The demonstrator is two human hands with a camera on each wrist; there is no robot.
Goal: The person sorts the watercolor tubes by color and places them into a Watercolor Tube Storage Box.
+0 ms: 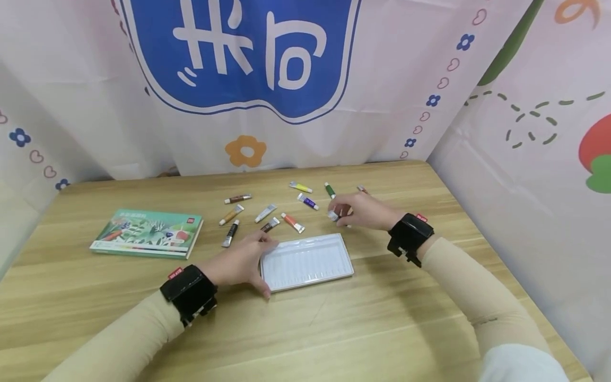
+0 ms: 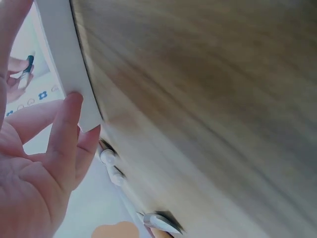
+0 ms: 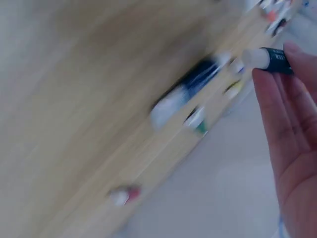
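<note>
In the head view my left hand (image 1: 241, 261) holds the left end of a white plastic tray (image 1: 305, 260), thumb at the near corner and fingers at the far one. The left wrist view shows fingertips against the tray's side wall (image 2: 62, 54). Off the tray's far right corner, my right hand (image 1: 360, 210) pinches a small paint tube (image 3: 280, 60) with a dark label and a white cap, raised off the table. Beneath that hand lies a dark blue-black tube (image 3: 198, 77), blurred. A green tube (image 1: 330, 190) and a red tube (image 1: 363, 189) lie just beyond.
Several more paint tubes lie scattered behind the tray, among them a yellow one (image 1: 300, 187), a purple one (image 1: 307, 201), an orange one (image 1: 293, 223) and a black one (image 1: 230, 233). A green illustrated box (image 1: 148, 233) lies at the left. Printed cloth (image 1: 200, 143) hangs behind the table.
</note>
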